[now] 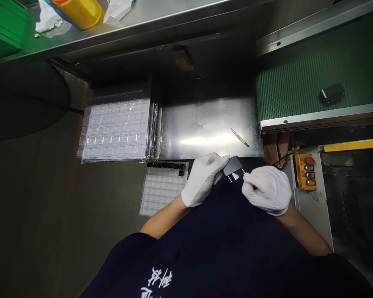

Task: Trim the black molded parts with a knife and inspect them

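My left hand (205, 178), in a white glove, pinches a black plug-in charger (232, 164) by its upper left corner between thumb and fingers. Two metal prongs point down toward my body. Close by its right prong is my gloved right hand (267, 189), with thumb and fingertips closed together. Whether those fingertips touch the prong or hold something small, I cannot tell. Beyond the charger, a slim metal craft knife (240, 137) lies on the steel work surface (202, 128).
Stacked clear plastic trays (115, 128) stand left of the steel surface. Below them, another tray (161, 188) has several black pieces along its far edge. On the green conveyor belt (292, 78) at right lies a dark charger-like piece (332, 93). An orange button box (306, 171) is mounted nearby.
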Tool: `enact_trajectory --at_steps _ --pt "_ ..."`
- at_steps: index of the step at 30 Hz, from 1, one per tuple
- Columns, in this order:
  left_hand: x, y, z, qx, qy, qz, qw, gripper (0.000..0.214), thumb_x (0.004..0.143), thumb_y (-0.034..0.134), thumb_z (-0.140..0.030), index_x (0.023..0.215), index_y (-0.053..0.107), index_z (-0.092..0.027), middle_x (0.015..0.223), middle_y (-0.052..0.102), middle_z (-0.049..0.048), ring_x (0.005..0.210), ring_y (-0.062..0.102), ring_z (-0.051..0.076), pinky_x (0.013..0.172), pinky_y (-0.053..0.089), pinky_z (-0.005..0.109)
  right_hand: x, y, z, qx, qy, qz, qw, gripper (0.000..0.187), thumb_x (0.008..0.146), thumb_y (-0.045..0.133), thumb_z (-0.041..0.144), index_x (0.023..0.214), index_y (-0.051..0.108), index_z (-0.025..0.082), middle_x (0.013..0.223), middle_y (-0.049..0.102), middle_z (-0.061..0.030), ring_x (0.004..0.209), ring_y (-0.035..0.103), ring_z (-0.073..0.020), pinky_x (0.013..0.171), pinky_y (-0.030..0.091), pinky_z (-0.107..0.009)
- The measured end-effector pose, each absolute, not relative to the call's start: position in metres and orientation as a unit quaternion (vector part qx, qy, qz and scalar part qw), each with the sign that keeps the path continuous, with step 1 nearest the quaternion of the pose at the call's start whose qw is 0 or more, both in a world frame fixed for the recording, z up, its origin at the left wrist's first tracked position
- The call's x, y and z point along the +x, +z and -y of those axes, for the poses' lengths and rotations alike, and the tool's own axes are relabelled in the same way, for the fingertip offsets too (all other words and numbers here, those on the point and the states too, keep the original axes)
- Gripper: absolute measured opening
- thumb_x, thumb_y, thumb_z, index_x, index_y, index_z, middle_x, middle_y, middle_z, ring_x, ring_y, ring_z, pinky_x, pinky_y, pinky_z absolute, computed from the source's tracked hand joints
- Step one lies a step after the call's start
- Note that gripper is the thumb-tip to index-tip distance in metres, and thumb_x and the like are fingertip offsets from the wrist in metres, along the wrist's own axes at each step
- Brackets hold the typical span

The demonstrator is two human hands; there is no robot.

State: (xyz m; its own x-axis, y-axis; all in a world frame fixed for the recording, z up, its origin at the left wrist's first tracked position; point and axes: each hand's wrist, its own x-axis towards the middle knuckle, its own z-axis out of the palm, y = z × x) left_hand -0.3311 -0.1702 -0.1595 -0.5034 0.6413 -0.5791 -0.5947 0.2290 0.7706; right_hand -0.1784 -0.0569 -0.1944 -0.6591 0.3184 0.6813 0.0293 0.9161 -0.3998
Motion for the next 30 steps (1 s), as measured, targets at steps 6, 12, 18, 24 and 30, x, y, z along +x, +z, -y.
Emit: enact_trajectory --at_steps 6,12,18,24,30 --pt "-0.335 -0.155 0.166 0.019 0.623 -0.604 0.497 0.054 0.075 0.089 -0.043 0.057 0.045 -0.017 0.05 0.036 -0.0076 0.043 0.03 0.003 0.043 0.02 0.02 -0.177 -0.201 0.058 -0.296 0.379 0.734 0.479 0.024 0.073 0.064 0.002 0.074 0.068 0.025 0.066 0.069 0.0022 0.059 0.065 -0.0178 0.055 0.05 -0.032" --pt "-0.337 -0.155 0.161 0.032 0.639 -0.592 0.49 0.055 0.072 0.09 -0.045 0.054 0.047 -0.017 0.046 0.034 -0.0078 0.041 0.027 0.003 0.041 0.019 0.02 -0.182 -0.205 0.051 -0.336 0.548 0.622 0.447 0.031 0.091 0.057 0.017 0.062 0.066 0.022 0.061 0.064 -0.0005 0.057 0.064 -0.0182 0.054 0.051 -0.033" --pt "-0.337 -0.16 0.166 0.067 0.63 -0.608 0.48 0.048 0.077 0.088 -0.045 0.056 0.056 -0.017 0.046 0.041 -0.0057 0.042 0.032 0.005 0.041 0.022 0.022 -0.187 -0.211 0.053 -0.351 0.625 0.567 0.406 0.015 0.093 0.071 0.021 0.107 0.076 0.024 0.072 0.07 0.0035 0.061 0.066 -0.0131 0.06 0.059 -0.028" --pt "-0.337 -0.158 0.168 0.078 0.625 -0.628 0.458 0.048 0.075 0.09 -0.047 0.055 0.057 -0.017 0.048 0.046 -0.004 0.044 0.036 0.006 0.043 0.025 0.023 -0.184 -0.215 0.051 -0.322 0.662 0.578 0.352 0.013 0.097 0.064 0.022 0.1 0.076 0.021 0.077 0.071 0.0009 0.067 0.069 -0.0142 0.066 0.061 -0.03" --pt "-0.339 -0.153 0.167 0.087 0.61 -0.628 0.475 0.048 0.077 0.087 -0.046 0.054 0.058 -0.017 0.046 0.045 -0.004 0.043 0.036 0.007 0.043 0.026 0.023 -0.192 -0.217 0.05 -0.322 0.658 0.61 0.303 0.037 0.102 0.06 0.032 0.067 0.066 0.019 0.068 0.067 -0.0006 0.064 0.067 -0.0138 0.066 0.06 -0.028"
